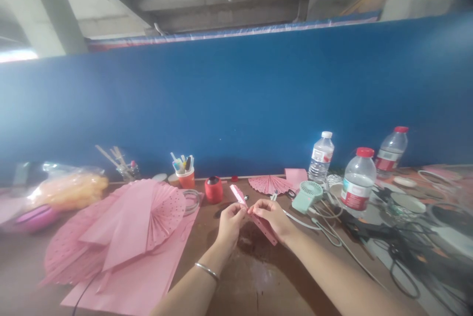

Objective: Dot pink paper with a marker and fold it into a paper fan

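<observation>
Both my hands meet over the middle of the brown table. My left hand and my right hand are closed on a narrow folded strip of pink dotted paper. The strip runs slantwise from upper left to lower right between my fingers. A silver bangle sits on my left wrist. To the left lies a pile of pink pleated paper fans on flat pink sheets.
Behind my hands stand a red spool, an orange cup of pens, an open pink fan, a mint hand fan and three water bottles. Cables and dishes crowd the right. A blue panel backs the table.
</observation>
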The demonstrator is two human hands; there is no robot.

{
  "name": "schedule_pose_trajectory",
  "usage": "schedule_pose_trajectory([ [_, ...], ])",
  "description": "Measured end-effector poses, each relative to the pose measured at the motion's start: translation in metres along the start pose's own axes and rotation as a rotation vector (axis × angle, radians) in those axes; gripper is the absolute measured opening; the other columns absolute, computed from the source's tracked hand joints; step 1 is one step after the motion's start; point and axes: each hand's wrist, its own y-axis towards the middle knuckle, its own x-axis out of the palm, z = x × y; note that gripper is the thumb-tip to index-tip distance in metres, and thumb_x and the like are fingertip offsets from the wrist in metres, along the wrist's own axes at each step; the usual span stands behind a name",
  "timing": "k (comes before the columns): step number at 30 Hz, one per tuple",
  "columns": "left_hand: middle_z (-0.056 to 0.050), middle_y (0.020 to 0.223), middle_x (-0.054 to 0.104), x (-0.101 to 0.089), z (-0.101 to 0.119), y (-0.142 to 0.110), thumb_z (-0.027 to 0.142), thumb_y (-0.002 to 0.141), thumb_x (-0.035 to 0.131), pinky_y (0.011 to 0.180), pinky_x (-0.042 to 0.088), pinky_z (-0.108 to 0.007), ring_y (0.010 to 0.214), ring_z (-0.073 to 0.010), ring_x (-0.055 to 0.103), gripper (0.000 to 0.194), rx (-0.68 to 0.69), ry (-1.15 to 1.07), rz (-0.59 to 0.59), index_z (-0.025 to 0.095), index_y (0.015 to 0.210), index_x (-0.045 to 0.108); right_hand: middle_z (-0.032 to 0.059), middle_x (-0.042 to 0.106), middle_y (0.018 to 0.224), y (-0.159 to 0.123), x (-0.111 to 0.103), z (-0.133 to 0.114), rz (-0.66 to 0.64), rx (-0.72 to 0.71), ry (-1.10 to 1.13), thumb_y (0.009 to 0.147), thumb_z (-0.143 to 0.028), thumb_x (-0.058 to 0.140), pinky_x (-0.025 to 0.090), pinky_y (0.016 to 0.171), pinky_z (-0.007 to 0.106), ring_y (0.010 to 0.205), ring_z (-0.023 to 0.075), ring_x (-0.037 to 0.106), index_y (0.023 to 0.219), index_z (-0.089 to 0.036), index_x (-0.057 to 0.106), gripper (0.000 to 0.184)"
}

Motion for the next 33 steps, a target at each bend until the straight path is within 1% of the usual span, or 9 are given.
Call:
schedule_pose_trajectory([
  [3, -0.001, 0.059, 0.058, 0.002, 0.003, -0.001, 0.035, 0.061, 0.063, 0.057, 0.037, -0.022, 0.057, -0.0113, 0.048, 0.022, -0.006, 0.008, 0.039, 0.012, 0.063, 0.061, 0.0019, 0.061, 0.072, -0.001, 0.002, -0.002, -0.007, 0.002, -0.033, 0.072, -0.033, 0.055, 0.038, 0.064, 0.026, 0.064, 0.0131, 0.051, 0.068, -0.016, 0.056, 0.018],
  [6, -0.003, 0.06, 0.059, 0.002, 0.005, -0.001, 0.037, 0.06, 0.064, 0.058, 0.038, -0.022, 0.058, -0.0123, 0.05, 0.025, -0.006, 0.015, 0.056, 0.012, 0.063, 0.062, -0.0004, 0.056, 0.065, -0.002, 0.004, -0.005, 0.005, -0.032, -0.109, 0.074, -0.032, 0.052, 0.036, 0.06, 0.024, 0.059, 0.0116, 0.048, 0.066, -0.016, 0.053, 0.018],
  [12, 0.0, 0.058, 0.054, -0.003, -0.001, 0.002, 0.034, 0.065, 0.061, 0.053, 0.034, -0.02, 0.054, -0.0089, 0.044, 0.023, 0.012, 0.041, 0.01, 0.011, 0.068, 0.062, -0.0041, 0.047, 0.054, 0.0, 0.004, -0.003, -0.001, -0.052, -0.195, 0.074, -0.024, 0.048, 0.032, 0.053, 0.021, 0.051, 0.0092, 0.041, 0.065, -0.017, 0.049, 0.012],
  [17, 0.0, 0.061, 0.054, -0.003, -0.002, 0.001, 0.031, 0.066, 0.06, 0.055, 0.034, -0.021, 0.057, -0.0099, 0.044, 0.02, 0.026, 0.041, -0.016, 0.012, 0.069, 0.061, -0.0063, 0.041, 0.048, 0.002, 0.002, 0.002, 0.041, -0.026, -0.308, 0.073, -0.026, 0.049, 0.025, 0.044, 0.02, 0.043, 0.0075, 0.035, 0.065, -0.017, 0.051, 0.013],
  [19, -0.001, 0.062, 0.056, -0.002, -0.002, 0.0, 0.031, 0.066, 0.059, 0.057, 0.034, -0.021, 0.058, -0.0106, 0.045, 0.02, 0.038, 0.041, -0.023, 0.012, 0.07, 0.062, -0.0063, 0.041, 0.047, 0.002, 0.002, 0.002, 0.055, -0.012, -0.324, 0.072, -0.026, 0.049, 0.024, 0.042, 0.02, 0.042, 0.0072, 0.034, 0.064, -0.017, 0.052, 0.013],
  [22, -0.001, 0.061, 0.056, -0.003, 0.0, 0.0, 0.032, 0.066, 0.059, 0.058, 0.035, -0.022, 0.058, -0.0113, 0.046, 0.02, 0.05, 0.062, -0.004, 0.012, 0.068, 0.062, -0.0057, 0.044, 0.046, 0.002, 0.001, 0.0, 0.045, 0.003, -0.346, 0.071, -0.026, 0.051, 0.025, 0.042, 0.02, 0.041, 0.0075, 0.036, 0.063, -0.016, 0.054, 0.013],
  [28, -0.002, 0.064, 0.059, -0.006, 0.002, 0.001, 0.034, 0.068, 0.058, 0.062, 0.038, -0.023, 0.062, -0.0131, 0.05, 0.022, 0.065, 0.106, 0.033, 0.012, 0.069, 0.062, -0.003, 0.051, 0.042, 0.0, 0.0, -0.007, 0.019, 0.023, -0.503, 0.075, -0.034, 0.048, 0.031, 0.045, 0.022, 0.04, 0.0104, 0.045, 0.056, -0.017, 0.054, 0.026],
  [30, -0.003, 0.066, 0.061, -0.006, 0.002, 0.001, 0.033, 0.068, 0.058, 0.065, 0.038, -0.024, 0.065, -0.0142, 0.052, 0.021, 0.071, 0.108, 0.032, 0.012, 0.069, 0.061, -0.0023, 0.052, 0.041, -0.001, 0.0, -0.008, 0.005, 0.046, -0.569, 0.075, -0.036, 0.048, 0.029, 0.044, 0.022, 0.038, 0.0102, 0.044, 0.053, -0.017, 0.054, 0.029],
  [33, -0.004, 0.068, 0.062, -0.007, 0.002, 0.001, 0.033, 0.069, 0.057, 0.067, 0.039, -0.026, 0.067, -0.0154, 0.054, 0.021, 0.067, 0.106, 0.025, 0.012, 0.071, 0.061, -0.0025, 0.05, 0.039, -0.003, 0.001, -0.011, -0.024, 0.065, -0.636, 0.073, -0.034, 0.05, 0.027, 0.042, 0.022, 0.037, 0.0097, 0.042, 0.047, -0.017, 0.054, 0.031],
])
